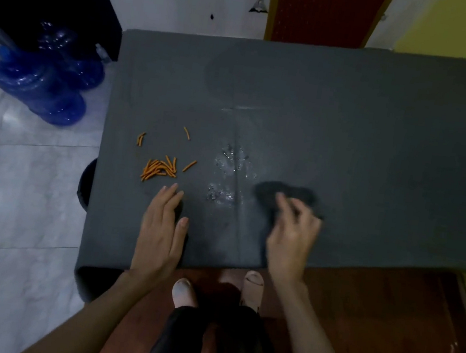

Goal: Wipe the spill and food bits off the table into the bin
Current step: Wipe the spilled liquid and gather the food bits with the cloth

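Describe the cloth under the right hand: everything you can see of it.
The cloth is a dark grey, soft, crumpled rag, blurred in this view. It lies bunched on the grey table, just right of the wet spill, not visibly touching it. The right hand covers its near part, fingers curled on it; its far part shows beyond the fingertips. The orange food bits lie well to its left.

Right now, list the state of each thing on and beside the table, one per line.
Orange snack sticks: scattered, unswept, ahead of the left hand.
Spill: wet, unwiped, between the hands.
Dark cloth: bunched, gripped by the right hand.
Left hand: flat on the table, empty.
Bin: partly hidden under the table's left edge.
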`<state>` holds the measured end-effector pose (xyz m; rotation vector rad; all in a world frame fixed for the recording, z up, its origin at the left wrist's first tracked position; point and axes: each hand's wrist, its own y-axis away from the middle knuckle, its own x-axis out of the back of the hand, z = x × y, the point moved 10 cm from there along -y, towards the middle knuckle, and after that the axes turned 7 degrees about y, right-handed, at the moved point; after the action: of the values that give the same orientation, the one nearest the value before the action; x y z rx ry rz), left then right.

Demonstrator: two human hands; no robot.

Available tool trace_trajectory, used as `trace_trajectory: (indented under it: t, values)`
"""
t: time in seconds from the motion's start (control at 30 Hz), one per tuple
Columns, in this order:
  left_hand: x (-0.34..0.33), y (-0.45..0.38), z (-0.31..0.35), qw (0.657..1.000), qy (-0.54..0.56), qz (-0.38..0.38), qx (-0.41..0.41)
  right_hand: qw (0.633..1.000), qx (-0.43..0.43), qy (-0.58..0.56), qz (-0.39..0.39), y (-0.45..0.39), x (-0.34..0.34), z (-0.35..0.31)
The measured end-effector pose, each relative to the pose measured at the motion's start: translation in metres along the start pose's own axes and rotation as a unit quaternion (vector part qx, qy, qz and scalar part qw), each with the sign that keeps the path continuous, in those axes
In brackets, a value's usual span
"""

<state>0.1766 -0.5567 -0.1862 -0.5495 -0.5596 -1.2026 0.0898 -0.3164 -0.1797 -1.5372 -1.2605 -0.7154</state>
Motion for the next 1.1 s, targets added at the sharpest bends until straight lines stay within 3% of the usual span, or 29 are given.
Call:
trace_trajectory:
  t: [0.07,0.1,0.3,0.4,0.47,0.53,0.6,0.67,0.73,0.8,0.87,0.93,0.97,1.03,1.1]
  values:
    - [0.023,-0.006,-0.022,0.997,-0.056,0.044,0.029,0.991,-0.124,0.030,0.037,-0.006,0.004,0.027]
    - [0.033,-0.008,-0.036,0.993,-0.077,0.062,0.059,0.990,-0.128,0.039,0.036,-0.006,-0.001,0.018]
    - [0.052,-0.016,-0.080,0.979,-0.117,0.091,0.140,0.996,0.059,-0.028,-0.055,0.020,-0.041,-0.104]
    - [0.051,-0.015,-0.084,0.980,-0.107,0.096,0.136,0.984,0.138,-0.085,-0.068,-0.003,-0.040,-0.108]
    - [0.051,-0.015,-0.085,0.981,-0.108,0.096,0.134,0.995,0.088,-0.050,-0.008,-0.044,-0.036,-0.073]
    - [0.050,-0.015,-0.086,0.980,-0.115,0.093,0.132,0.999,-0.027,-0.011,0.042,-0.086,-0.036,-0.034]
    - [0.050,-0.014,-0.087,0.980,-0.123,0.093,0.130,0.995,-0.097,0.015,0.029,-0.115,-0.052,-0.025]
    - [0.050,-0.014,-0.086,0.980,-0.125,0.096,0.126,0.994,-0.100,0.034,-0.002,-0.127,-0.072,-0.041]
    - [0.050,-0.014,-0.087,0.980,-0.118,0.096,0.127,0.998,-0.052,0.035,-0.019,-0.121,-0.082,-0.065]
    - [0.050,-0.014,-0.088,0.980,-0.117,0.094,0.128,0.997,0.065,0.014,-0.037,-0.099,-0.083,-0.094]
    - [0.049,-0.015,-0.088,0.980,-0.122,0.090,0.132,0.977,0.198,-0.023,-0.075,-0.075,-0.081,-0.115]
    - [0.049,-0.017,-0.088,0.978,-0.129,0.085,0.141,0.965,0.252,-0.024,-0.071,-0.073,-0.072,-0.113]
    - [0.051,-0.018,-0.087,0.976,-0.134,0.085,0.148,0.974,0.222,-0.006,-0.049,-0.081,-0.068,-0.101]
    - [0.060,-0.025,-0.087,0.971,-0.154,0.097,0.154,0.998,0.057,0.037,-0.001,-0.100,-0.058,-0.059]
    - [0.070,-0.035,-0.089,0.965,-0.179,0.111,0.154,0.994,-0.089,0.061,0.003,-0.100,-0.054,-0.029]
